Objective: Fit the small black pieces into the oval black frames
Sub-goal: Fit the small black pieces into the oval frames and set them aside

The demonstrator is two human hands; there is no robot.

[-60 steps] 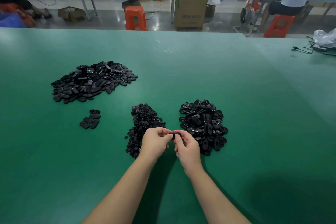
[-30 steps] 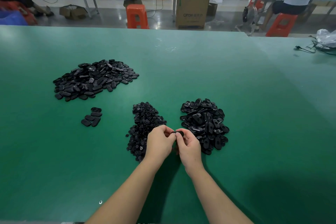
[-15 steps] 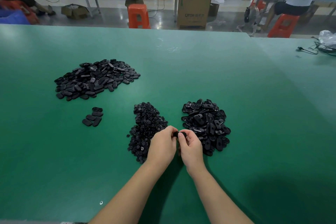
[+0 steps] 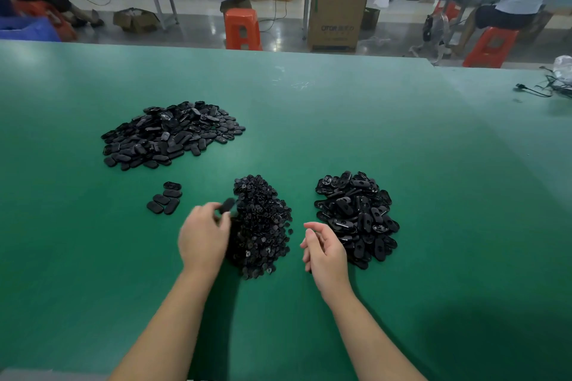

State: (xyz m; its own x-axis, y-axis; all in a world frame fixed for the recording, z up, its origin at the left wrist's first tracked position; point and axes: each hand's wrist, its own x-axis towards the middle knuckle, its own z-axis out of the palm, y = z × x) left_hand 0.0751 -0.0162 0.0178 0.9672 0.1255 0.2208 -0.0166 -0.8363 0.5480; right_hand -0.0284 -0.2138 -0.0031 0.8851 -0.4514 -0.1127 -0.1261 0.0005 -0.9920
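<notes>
Your left hand (image 4: 204,235) pinches an oval frame (image 4: 227,206) in its fingertips, its long axis tilted toward the upper right, with the four-piece cluster (image 4: 165,198) just to its upper left on the tabletop (image 4: 402,139). Your right hand (image 4: 323,252) hangs loosely curled, holding nothing, beside the frame pile (image 4: 356,216) and nearer it than the small pieces (image 4: 263,226).

"otor" on the cardboard box (image 4: 337,17) beyond the table
</notes>
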